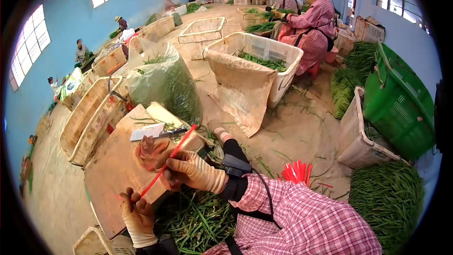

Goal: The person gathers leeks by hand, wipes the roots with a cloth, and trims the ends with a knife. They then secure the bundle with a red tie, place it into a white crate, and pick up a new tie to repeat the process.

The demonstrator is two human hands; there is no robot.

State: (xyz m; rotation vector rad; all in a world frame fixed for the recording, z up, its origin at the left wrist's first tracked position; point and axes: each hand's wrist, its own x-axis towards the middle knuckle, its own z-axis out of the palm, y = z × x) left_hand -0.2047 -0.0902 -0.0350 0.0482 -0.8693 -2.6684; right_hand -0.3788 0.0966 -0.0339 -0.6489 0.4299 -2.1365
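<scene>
A thin red strip (160, 172) is stretched slantwise between my two gloved hands, over the edge of a wooden board (111, 179). My left hand (138, 215), low in the view, pinches its lower end. My right hand (193, 172) holds it higher up, and the top end sticks out past the fingers. Beside my right hand a crumpled brown cloth (150, 153) lies on the board. A knife with a wide blade (158, 131) rests behind it. Loose green stalks (200, 219) are heaped below my hands.
A bundle of red strips (296, 173) is by my sleeve. Beyond the board stand a plastic bag of greens (165, 82) and a white crate (255, 42). A green basket (401, 99) and stacked greens (387, 198) are at right. A person in pink plaid (316, 28) sits behind the crate.
</scene>
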